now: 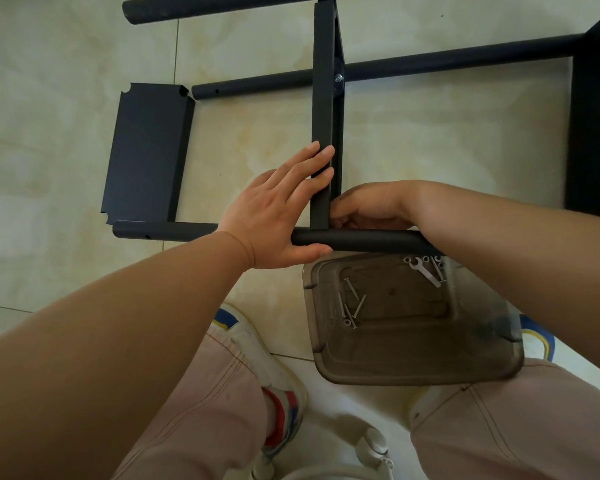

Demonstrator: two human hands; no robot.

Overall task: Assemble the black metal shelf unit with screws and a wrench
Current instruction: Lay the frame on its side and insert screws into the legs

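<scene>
Shelf panel [323, 98] edge under left fingers [317, 161]

Black shelf panel [148, 152], smoky-brown tray [413, 362], silver screws [350, 304]

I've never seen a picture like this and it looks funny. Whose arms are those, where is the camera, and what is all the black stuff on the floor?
The camera sits on a person's head and looks down, so you see their own arms, knees and shoes. The black stuff is a metal shelf they are building on the tiled floor. Their left hand lies flat, fingers straight, against an upright black panel where it meets a round black tube. Their right hand is curled close behind that corner; what it holds is hidden. Another shelf panel lies loose on the left. By the knees is a clear brown plastic tray with silver screws and a small wrench inside.
</scene>
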